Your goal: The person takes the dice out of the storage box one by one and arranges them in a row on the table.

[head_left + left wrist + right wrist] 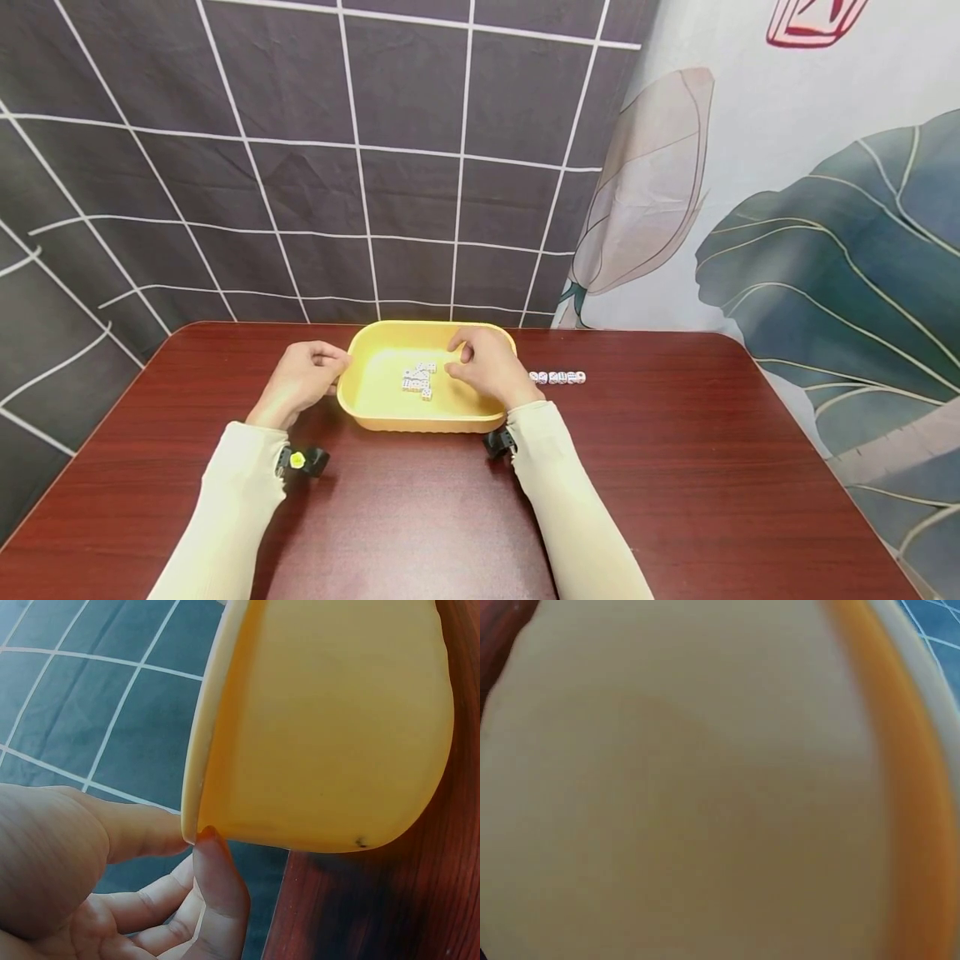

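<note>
A yellow plastic basin (382, 402) stands near the far edge of the table, with several white dice (417, 380) clustered on its floor. At its left end my left hand (300, 377) pinches the rim between thumb and finger, as the left wrist view shows close up. Reaching over the basin's right side, my right hand (489, 365) hangs inside it, to the right of the dice. A gap shows between its thumb and bent forefinger, and nothing is visible in it. The basin's outer wall (667, 787) hides that hand in the right wrist view.
Several more white dice (558, 377) stand in a row on the table, just right of the basin. The reddish-brown table (420, 517) ends close behind the basin, at a dark curtain (300, 192) with white grid lines. A leaf-printed curtain (787, 250) hangs at the right.
</note>
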Demonstrator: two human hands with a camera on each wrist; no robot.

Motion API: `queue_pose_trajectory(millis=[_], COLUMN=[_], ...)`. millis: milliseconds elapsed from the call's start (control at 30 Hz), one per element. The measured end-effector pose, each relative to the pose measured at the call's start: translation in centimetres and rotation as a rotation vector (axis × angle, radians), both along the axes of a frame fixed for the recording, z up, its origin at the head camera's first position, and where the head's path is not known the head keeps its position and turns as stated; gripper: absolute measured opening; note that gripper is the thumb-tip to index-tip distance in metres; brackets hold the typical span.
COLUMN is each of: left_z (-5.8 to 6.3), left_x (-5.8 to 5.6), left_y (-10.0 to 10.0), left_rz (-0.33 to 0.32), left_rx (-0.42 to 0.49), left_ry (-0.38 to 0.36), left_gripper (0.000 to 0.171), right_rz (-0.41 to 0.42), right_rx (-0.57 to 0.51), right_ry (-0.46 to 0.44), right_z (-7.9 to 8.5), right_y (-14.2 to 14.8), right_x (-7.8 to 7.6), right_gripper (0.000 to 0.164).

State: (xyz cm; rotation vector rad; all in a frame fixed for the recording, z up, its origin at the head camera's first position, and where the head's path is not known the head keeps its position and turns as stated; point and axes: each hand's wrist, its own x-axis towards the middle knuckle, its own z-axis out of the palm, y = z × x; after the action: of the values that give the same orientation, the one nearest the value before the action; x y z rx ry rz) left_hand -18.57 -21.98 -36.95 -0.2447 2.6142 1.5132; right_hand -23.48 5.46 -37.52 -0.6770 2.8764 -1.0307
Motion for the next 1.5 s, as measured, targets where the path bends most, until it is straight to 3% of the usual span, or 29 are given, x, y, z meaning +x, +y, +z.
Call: queue_pose_trajectory(millis=[400, 600, 800, 1167, 1500], left_z=[0.1, 0.0, 0.0, 0.0, -0.1], left_x=[0.1, 0.0, 0.0, 0.0, -0.1], left_y=[-0.1, 0.0, 0.1, 0.1, 0.0], left_rz=[0.005, 0.001, -0.001, -0.001, -0.004], left_rx=[0.0, 0.006, 0.003, 0.003, 0.012], left_ry=[0.008, 0.0, 0.001, 0.001, 0.005], left_gripper=[0.032, 0.033, 0.032, 0.033, 0.032], right_rz=[0.084, 0.101, 0.124, 0.068, 0.065], right_rx=[0.078, 0.114, 0.132, 0.159, 0.168], right_ry=[-0.106, -0.136, -0.148, -0.118, -0.113], right_z=[-0.8, -1.3, -1.6, -1.8, -1.9], right_y=[-1.3, -1.4, -1.5, -1.5, -1.6], right_x=[0.1, 0.2, 0.1, 0.1, 0.1], right_gripper=[0.035, 0.046, 0.046, 0.011, 0.011])
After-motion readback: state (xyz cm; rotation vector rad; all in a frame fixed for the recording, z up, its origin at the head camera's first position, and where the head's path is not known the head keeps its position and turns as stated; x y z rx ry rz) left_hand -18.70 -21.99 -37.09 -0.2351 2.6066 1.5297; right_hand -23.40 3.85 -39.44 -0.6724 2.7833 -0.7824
